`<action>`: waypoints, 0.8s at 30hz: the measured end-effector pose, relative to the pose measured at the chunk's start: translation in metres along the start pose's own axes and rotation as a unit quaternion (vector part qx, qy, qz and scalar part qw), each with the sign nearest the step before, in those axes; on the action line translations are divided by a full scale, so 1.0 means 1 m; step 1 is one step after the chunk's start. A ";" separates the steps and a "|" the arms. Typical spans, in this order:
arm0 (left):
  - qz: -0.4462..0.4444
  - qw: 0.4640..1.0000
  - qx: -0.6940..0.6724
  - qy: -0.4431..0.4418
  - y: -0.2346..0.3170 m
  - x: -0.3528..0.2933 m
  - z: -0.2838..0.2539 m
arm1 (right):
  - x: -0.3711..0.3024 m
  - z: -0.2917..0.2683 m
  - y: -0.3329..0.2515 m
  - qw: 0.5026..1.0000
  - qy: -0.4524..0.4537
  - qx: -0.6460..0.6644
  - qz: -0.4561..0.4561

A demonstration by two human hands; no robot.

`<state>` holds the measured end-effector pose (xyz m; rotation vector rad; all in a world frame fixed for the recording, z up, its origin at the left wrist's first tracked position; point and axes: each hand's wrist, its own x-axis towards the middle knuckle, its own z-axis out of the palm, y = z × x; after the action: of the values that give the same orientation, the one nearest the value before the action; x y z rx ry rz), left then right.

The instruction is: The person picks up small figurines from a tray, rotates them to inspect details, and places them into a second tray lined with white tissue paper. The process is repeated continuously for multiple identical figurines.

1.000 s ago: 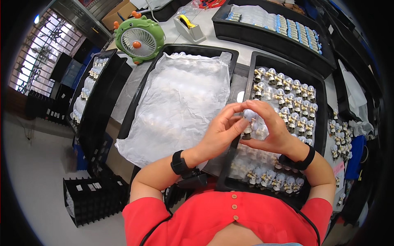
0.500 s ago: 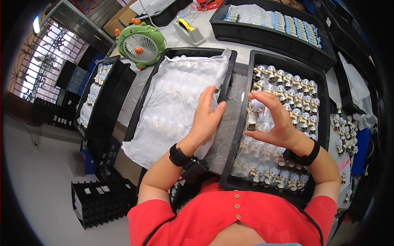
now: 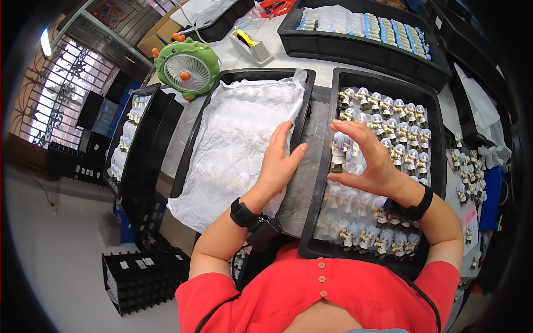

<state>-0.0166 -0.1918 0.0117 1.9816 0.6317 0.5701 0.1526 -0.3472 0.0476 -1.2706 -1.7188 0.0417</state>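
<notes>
My right hand [image 3: 369, 161] holds a small figurine [image 3: 340, 151] between thumb and fingertips, one end at each. The figurine has pale lilac hair, a white body and a dark base. It is above the left side of a black tray [image 3: 336, 105] with rows of similar figurines [image 3: 412, 134], some of them under a translucent sheet. My left hand [image 3: 277, 162] is open, fingers extended and thumb apart, over the right edge of a second black tray [image 3: 194, 145]. White crinkled sheeting [image 3: 239, 141] covers that tray, with faint shapes beneath it.
A green fan [image 3: 187, 66] and a tape dispenser [image 3: 252, 49] stand beyond the trays. Another black tray [image 3: 355, 45] of parts lies at the far right. Loose figurines [image 3: 471, 172] cluster at the right. A tilted black tray [image 3: 145, 139] is at the left, a black crate [image 3: 145, 277] lower left.
The whole view has shifted slightly. Both hands keep nearly the same pose, and the figurine is still in my right hand.
</notes>
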 end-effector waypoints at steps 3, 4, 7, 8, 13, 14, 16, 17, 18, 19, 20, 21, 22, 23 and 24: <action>-0.006 1.000 0.008 -0.016 0.001 0.000 0.004 | -0.001 0.001 0.001 1.000 -0.001 0.014 0.009; 0.021 0.999 0.036 0.015 0.005 -0.001 0.003 | -0.001 0.001 0.001 1.000 0.001 0.018 0.010; 0.102 0.991 0.047 0.073 0.020 -0.002 -0.004 | -0.002 0.002 0.000 0.999 0.009 0.031 0.023; 0.126 0.990 0.002 0.069 0.021 -0.001 -0.007 | -0.002 0.002 0.000 0.999 0.009 0.039 0.033; -0.006 0.923 -0.349 -0.160 0.043 -0.017 -0.005 | -0.004 0.008 0.000 0.993 0.002 0.094 0.065; -0.016 0.927 -0.330 -0.175 0.043 -0.017 -0.003 | -0.004 0.009 0.001 0.995 0.000 0.085 0.052; -0.018 0.913 -0.359 -0.191 0.044 -0.018 0.003 | -0.003 0.009 0.000 0.998 -0.007 0.056 0.032; -0.019 0.906 -0.373 -0.198 0.044 -0.017 0.004 | -0.002 0.009 -0.001 0.999 -0.011 0.042 0.021; -0.017 0.908 -0.362 -0.209 0.042 -0.016 0.004 | -0.003 0.009 -0.002 0.998 -0.015 0.047 0.028; -0.026 0.899 -0.381 -0.212 0.040 -0.015 0.006 | -0.003 0.010 -0.003 0.998 -0.019 0.052 0.036; -0.035 0.890 -0.400 -0.216 0.037 -0.015 0.009 | -0.003 0.011 -0.005 0.997 -0.023 0.057 0.043; -0.045 0.881 -0.417 -0.220 0.035 -0.015 0.011 | -0.003 0.013 -0.005 0.997 -0.015 0.065 0.044; -0.049 0.877 -0.426 -0.217 0.038 -0.016 0.011 | -0.004 0.015 -0.004 0.996 -0.007 0.073 0.045; -0.053 0.873 -0.436 -0.214 0.043 -0.017 0.010 | -0.005 0.016 -0.005 0.996 0.002 0.081 0.047; -0.056 0.870 -0.442 -0.211 0.046 -0.017 0.009 | -0.003 0.015 -0.008 0.997 0.006 0.066 0.047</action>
<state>-0.0147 -0.2274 0.0461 1.1212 0.1413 0.2525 0.1362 -0.3459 0.0413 -1.2500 -1.6186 0.1997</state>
